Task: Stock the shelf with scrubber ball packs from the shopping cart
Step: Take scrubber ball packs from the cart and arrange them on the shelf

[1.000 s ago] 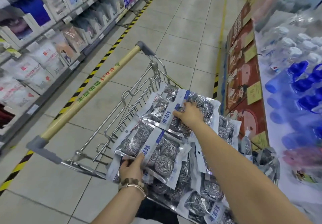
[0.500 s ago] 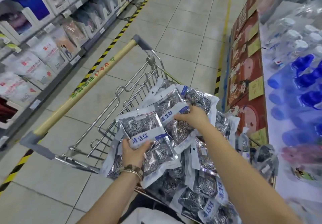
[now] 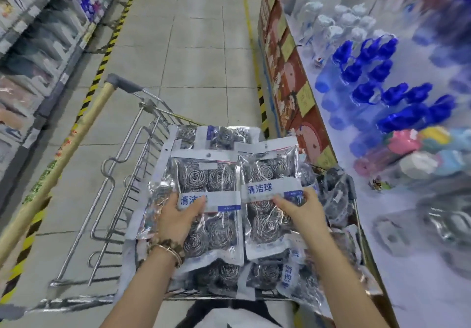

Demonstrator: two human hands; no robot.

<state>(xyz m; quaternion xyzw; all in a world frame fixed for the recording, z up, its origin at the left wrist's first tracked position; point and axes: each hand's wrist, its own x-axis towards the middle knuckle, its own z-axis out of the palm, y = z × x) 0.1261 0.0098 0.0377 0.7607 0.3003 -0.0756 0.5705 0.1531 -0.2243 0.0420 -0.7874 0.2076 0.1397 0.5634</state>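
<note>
Head view, left hand (image 3: 178,218) grips scrubber pack (image 3: 204,174), right hand (image 3: 300,213) second pack (image 3: 270,167)

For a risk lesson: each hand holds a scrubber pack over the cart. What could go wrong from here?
The left hand grips the left pack and the right hand the right pack mid-body; either may slip into the cart. Blue-capped bottles crowd the right shelf; a swinging pack might topple some.
</note>
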